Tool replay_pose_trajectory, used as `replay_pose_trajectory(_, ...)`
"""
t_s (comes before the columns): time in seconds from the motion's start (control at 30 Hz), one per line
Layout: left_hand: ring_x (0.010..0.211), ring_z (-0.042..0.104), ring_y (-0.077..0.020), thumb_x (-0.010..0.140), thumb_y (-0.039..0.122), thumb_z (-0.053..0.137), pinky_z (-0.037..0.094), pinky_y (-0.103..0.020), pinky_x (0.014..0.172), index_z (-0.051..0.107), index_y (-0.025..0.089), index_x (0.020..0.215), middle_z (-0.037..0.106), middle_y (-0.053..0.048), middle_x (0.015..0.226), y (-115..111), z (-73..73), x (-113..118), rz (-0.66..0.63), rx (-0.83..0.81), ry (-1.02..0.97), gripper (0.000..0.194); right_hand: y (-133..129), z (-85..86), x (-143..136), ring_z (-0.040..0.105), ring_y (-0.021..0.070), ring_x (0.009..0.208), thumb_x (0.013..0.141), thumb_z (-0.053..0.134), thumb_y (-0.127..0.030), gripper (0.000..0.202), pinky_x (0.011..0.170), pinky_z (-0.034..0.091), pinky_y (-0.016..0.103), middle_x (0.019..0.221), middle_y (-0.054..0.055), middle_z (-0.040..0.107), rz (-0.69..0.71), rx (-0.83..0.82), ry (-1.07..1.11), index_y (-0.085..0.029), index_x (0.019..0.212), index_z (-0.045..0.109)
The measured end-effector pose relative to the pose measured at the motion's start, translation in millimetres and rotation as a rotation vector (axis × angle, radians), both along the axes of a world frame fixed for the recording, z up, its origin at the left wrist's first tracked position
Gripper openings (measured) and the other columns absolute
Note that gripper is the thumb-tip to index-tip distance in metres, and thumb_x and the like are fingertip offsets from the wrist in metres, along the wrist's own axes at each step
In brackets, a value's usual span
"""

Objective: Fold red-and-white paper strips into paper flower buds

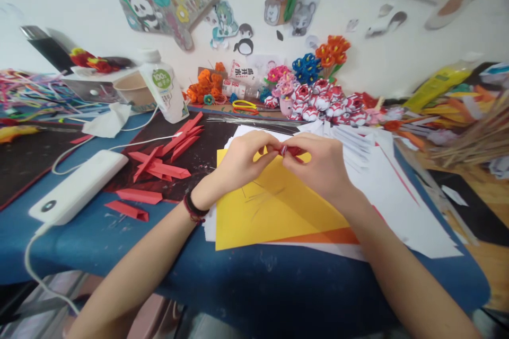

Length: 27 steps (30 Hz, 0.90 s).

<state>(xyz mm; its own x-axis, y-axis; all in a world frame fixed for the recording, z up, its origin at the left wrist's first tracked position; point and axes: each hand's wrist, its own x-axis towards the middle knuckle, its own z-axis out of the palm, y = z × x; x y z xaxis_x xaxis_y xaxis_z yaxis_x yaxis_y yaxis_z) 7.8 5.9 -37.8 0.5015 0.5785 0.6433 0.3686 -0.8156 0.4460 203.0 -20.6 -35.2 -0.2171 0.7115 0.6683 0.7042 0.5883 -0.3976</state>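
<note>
Both hands meet above a yellow sheet of paper point(254, 212), fingertips nearly together. Between them is a small folded piece of red paper point(284, 151) with a bit of white showing. My left hand point(248, 156) pinches its left end with thumb and forefinger. On the other side, my right hand point(320, 161) grips the red paper, and its fingers cover much of it. A few thin wire pieces point(264, 197) lie on the yellow sheet. Left of my left wrist lie several folded red paper strips point(159, 169), some in a crossed pile.
A white power bank point(79, 185) with a cable lies at left, near a white bottle point(164, 87). White paper sheets point(417, 217) spread to the right. Along the wall stand red-and-white paper flowers point(318, 100), blue flowers point(306, 68) and yellow-handled scissors point(244, 107).
</note>
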Motion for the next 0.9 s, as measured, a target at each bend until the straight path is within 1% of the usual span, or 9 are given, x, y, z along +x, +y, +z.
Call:
replay_pose_trajectory(0.1,0.083,0.061,-0.0159,0.096,0.016,0.064,0.046,-0.031,0.079,0.069,0.019,0.094,0.071,-0.001,0.085,0.1,-0.6,0.2,0.053,0.137,0.048,0.006,0.5,0.4,0.7,0.066,0.0164,0.067,0.077,0.062,-0.007,0.017,0.064,0.046,0.029,0.076,0.002,0.073,0.04,0.004,0.005,-0.017,0.083,0.075)
replay_pose_trajectory(0.17,0.082,0.058,-0.0171,0.099,0.02,0.062,0.044,-0.032,0.079,0.069,0.02,0.094,0.071,-0.002,0.084,0.2,-0.8,0.6,0.088,0.189,0.067,0.009,0.8,-0.6,0.8,0.068,0.0169,0.071,0.078,0.06,-0.005,0.023,0.066,0.048,0.028,0.081,0.002,0.074,0.071,0.037,-0.006,-0.018,0.091,0.075)
replay_pose_trajectory(0.3,0.083,0.057,-0.018,0.103,0.026,0.057,0.04,-0.035,0.077,0.071,0.021,0.098,0.074,-0.003,0.09,2.1,-1.7,-0.4,0.118,0.23,0.123,0.016,1.9,-2.9,1.6,0.071,0.0176,0.078,0.081,0.058,-0.004,0.039,0.072,0.053,0.029,0.095,0.003,0.077,0.124,0.073,-0.027,-0.021,0.114,0.071)
replay_pose_trajectory(0.47,0.086,0.055,-0.0187,0.104,0.032,0.057,0.035,-0.038,0.077,0.074,0.025,0.097,0.074,-0.002,0.093,3.8,-2.3,-4.0,0.147,0.292,0.153,0.02,4.4,-4.4,3.9,0.072,0.0175,0.082,0.082,0.059,-0.005,0.044,0.075,0.055,0.029,0.1,0.003,0.076,0.188,0.05,-0.028,-0.023,0.12,0.07)
replay_pose_trajectory(0.67,0.087,0.053,-0.0192,0.103,0.03,0.059,0.033,-0.038,0.077,0.073,0.024,0.098,0.073,-0.001,0.09,0.4,0.4,-1.6,0.193,0.3,0.182,0.016,8.4,-10.2,7.8,0.072,0.0183,0.088,0.083,0.058,-0.004,0.049,0.08,0.056,0.031,0.11,0.006,0.076,0.209,0.055,-0.061,-0.021,0.129,0.066)
replay_pose_trajectory(0.8,0.086,0.053,-0.0188,0.099,0.021,0.063,0.032,-0.037,0.075,0.07,0.022,0.095,0.071,0.0,0.087,-3.4,-0.7,3.1,0.23,0.314,0.168,0.008,8.9,-12.2,8.0,0.073,0.0195,0.093,0.085,0.057,-0.006,0.051,0.083,0.057,0.033,0.114,0.006,0.076,0.212,0.057,-0.068,-0.022,0.132,0.063)
replay_pose_trajectory(0.9,0.081,0.052,-0.0186,0.098,0.018,0.06,0.03,-0.037,0.073,0.068,0.022,0.09,0.069,0.0,0.081,-6.5,-3.3,6.3,0.281,0.363,0.164,0.012,8.1,-10.8,4.8,0.072,0.0208,0.094,0.085,0.057,-0.006,0.048,0.086,0.057,0.035,0.114,0.006,0.075,0.207,0.077,-0.053,-0.023,0.13,0.063)
